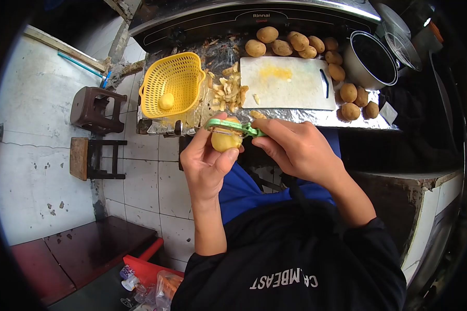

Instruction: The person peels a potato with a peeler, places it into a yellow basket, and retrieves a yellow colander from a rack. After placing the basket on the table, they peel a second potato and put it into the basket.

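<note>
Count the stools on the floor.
2. A dark plastic stool stands left of the yellow basket; a wooden-topped stool stands just below it in the picture. More may be hidden beyond the frame.

The peeler [233, 127] in the right hand [296, 147] is of green plastic, smooth and a little glossy. The potato [224, 141] in the left hand [207, 166] shows a pale yellow, smooth, wet-looking surface where the skin is off. The basket [174, 78] is yellow plastic with an open lattice. The worktop [347, 118] is covered with wrinkled metal foil, which shines. The cutting board [290, 85] is white matt plastic with a yellow stain. The unpeeled potatoes [283, 47] have a matt, light brown skin. The pot [355, 65] looks like dull metal, dark inside. The stove [233, 20] is glossy black with a steel edge. The floor [31, 155] is pale, matt and rough.
</note>
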Action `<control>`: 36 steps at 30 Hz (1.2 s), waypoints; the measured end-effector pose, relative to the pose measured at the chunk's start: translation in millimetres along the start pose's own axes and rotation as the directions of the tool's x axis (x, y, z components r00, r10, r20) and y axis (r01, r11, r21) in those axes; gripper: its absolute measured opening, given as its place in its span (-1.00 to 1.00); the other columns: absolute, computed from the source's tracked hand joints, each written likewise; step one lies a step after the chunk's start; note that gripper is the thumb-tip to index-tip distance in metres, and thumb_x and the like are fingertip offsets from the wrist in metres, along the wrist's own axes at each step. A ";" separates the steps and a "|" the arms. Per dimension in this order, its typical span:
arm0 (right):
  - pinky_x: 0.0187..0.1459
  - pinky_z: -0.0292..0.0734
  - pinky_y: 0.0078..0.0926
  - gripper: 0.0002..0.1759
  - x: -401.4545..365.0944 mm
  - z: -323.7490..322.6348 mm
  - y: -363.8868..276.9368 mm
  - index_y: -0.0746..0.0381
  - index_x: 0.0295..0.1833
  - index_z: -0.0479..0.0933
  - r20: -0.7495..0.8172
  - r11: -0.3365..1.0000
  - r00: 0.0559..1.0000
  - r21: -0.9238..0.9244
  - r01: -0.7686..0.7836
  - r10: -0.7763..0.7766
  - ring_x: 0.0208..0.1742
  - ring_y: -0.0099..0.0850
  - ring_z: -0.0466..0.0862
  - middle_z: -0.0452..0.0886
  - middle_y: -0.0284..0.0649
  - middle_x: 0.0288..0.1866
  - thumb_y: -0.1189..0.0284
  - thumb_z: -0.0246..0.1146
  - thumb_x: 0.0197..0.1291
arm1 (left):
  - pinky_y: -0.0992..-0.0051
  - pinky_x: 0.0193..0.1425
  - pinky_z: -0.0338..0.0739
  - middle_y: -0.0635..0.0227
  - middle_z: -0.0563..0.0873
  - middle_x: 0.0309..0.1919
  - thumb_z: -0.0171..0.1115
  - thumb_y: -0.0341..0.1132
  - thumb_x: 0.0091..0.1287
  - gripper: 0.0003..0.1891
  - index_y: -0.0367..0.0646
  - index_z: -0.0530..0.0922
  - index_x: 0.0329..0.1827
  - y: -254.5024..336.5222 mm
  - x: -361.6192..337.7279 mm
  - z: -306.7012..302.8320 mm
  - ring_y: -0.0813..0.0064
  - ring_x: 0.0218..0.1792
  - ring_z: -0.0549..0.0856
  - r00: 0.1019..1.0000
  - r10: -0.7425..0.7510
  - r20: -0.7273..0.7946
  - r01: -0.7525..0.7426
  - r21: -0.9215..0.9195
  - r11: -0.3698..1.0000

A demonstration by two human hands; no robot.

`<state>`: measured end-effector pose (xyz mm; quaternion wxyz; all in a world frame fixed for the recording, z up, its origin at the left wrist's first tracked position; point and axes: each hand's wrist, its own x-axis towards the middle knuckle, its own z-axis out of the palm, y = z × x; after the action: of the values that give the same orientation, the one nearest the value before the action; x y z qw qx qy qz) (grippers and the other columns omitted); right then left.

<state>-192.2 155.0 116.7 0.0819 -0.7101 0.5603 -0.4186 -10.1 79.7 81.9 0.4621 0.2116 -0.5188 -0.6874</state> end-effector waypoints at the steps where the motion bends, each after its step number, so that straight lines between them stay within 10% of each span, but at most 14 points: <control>1: -0.52 0.52 -0.24 -0.77 1.3 -0.2 0.2 0.22 -0.05 0.53 -0.003 1.000 1.000 0.000 -0.003 0.003 -0.52 -0.13 0.65 0.61 -0.17 -0.49 0.33 0.30 0.30 | 0.47 -0.06 0.66 0.04 0.69 0.03 0.33 -0.55 0.19 -0.38 -0.45 0.41 0.37 -0.2 -0.3 0.3 0.43 -0.10 0.71 1.000 -0.003 0.004 0.003 0.001 1.000; 4: -0.51 0.53 -0.24 -0.76 2.8 -0.3 -1.0 0.23 -0.04 0.52 0.025 1.000 1.000 0.019 0.014 -0.014 -0.52 -0.13 0.65 0.61 -0.16 -0.49 0.32 0.30 0.31 | 0.51 -0.26 0.51 -0.07 0.66 0.10 0.31 -0.41 0.14 -0.33 -0.41 0.41 0.38 -1.1 -1.8 -0.1 0.36 -0.25 0.69 0.999 0.021 -0.036 -0.018 0.077 0.997; 11: -0.50 0.53 -0.23 -0.76 1.7 6.2 -3.0 0.24 -0.06 0.52 0.029 0.998 1.000 0.060 0.005 -0.006 -0.51 -0.12 0.65 0.60 -0.14 -0.51 0.31 0.28 0.32 | 0.43 -0.04 0.67 -0.09 0.58 0.22 0.32 -0.52 0.09 -0.31 -0.42 0.39 0.38 -9.2 -2.6 -15.5 0.34 -0.09 0.72 0.997 0.079 0.008 -0.077 -0.153 0.985; 23: -0.43 0.54 -0.15 -0.77 11.2 10.2 6.0 0.28 -0.09 0.51 0.001 0.991 0.999 0.126 -0.044 0.044 -0.47 -0.04 0.66 0.60 -0.04 -0.50 0.32 0.27 0.33 | 0.56 -0.32 0.45 0.05 0.59 0.00 0.32 -0.28 0.05 -0.25 -0.45 0.33 0.33 -6.3 0.1 -14.4 0.40 -0.30 0.60 0.990 0.141 0.011 -0.141 -0.051 0.989; 36: -0.37 0.51 -0.11 -0.77 29.5 36.6 51.9 0.31 -0.07 0.56 0.041 0.938 0.968 0.243 -0.248 0.246 -0.43 0.06 0.65 0.60 0.06 -0.49 0.34 0.24 0.38 | 0.50 0.12 0.48 0.06 0.52 0.21 0.19 -0.42 0.23 -0.24 -0.45 0.16 0.52 -41.7 53.8 -24.2 0.44 0.02 0.58 1.000 0.004 0.026 -0.001 -0.109 0.994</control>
<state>-204.2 98.0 77.9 0.2239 -0.6206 0.5883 -0.4677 -34.8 22.6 45.2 0.4668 0.1764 -0.4869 -0.7169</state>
